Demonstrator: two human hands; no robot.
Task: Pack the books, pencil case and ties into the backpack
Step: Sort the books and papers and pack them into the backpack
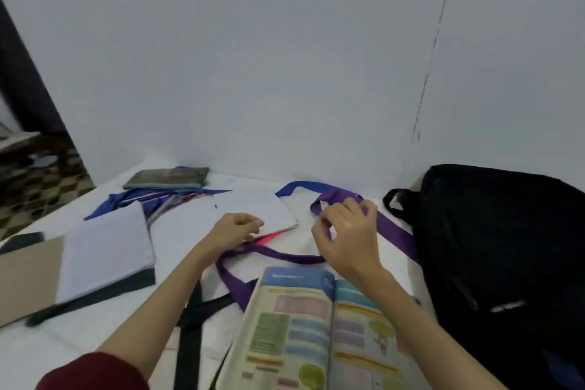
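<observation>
The purple tie (392, 231) is pinched by the right hand (345, 237), its fingers (326, 222) curled round the loop of cloth where the band folds back on itself. From there the tie is seen trailing down and left across the white surface (79, 336), curving under the left hand (235, 229) and ending beside the open textbook (319, 336). The left hand is laid on the corner of a white notebook (262, 209), fingers bent and closed over its near edge, where a pink cover (269, 239) is showing underneath; whether the notebook is truly gripped cannot be told through the blur.

Just right of the right hand, the black backpack (493, 250) is standing, its carry loop turned toward the tie. Beyond the right fingers a blue tie (294, 188) is arched on the surface, touching the purple one. Beyond the left fingers, near the wall, the dark green pencil case (167, 179) is lying flat, with blue striped cloth (152, 199) just in front of it. Left of the left hand a lined notebook (107, 247) is lying open over a brown cardboard sheet (25, 275). Below the left forearm a black tie (190, 326) is stretched toward the near edge.
</observation>
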